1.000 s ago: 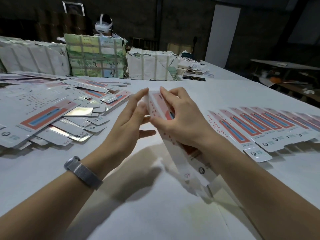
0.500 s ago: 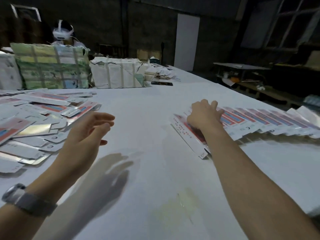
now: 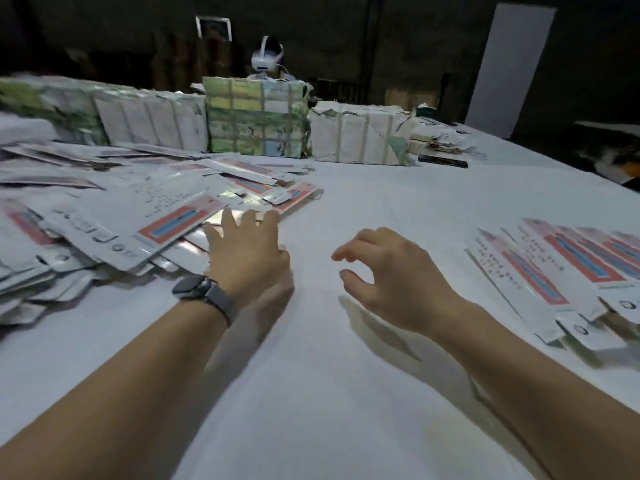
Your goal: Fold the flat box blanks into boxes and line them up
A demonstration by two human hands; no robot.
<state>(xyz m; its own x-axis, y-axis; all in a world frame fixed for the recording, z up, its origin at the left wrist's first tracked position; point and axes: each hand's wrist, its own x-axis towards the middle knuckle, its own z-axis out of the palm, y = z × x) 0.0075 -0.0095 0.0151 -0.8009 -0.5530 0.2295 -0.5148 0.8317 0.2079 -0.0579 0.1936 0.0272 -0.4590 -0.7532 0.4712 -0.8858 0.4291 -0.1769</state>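
At the near edge of the pile of flat blanks (image 3: 114, 216), the left hand (image 3: 247, 251) is spread, nothing gripped; the right hand (image 3: 391, 271), right of the pile, is loosely curled, empty. Only the top blank should be peeled off

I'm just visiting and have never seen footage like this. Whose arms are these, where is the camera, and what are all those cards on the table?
No machine here: a person wears a camera on the head, looking down at their own arms. The left hand, above a wristwatch, reaches with straight fingers to a loose pile of flat box blanks. The right hand hovers with loosely curled fingers, holding nothing. On the right lies a row of finished boxes on the white table. Wrapped bundles stand at the back.
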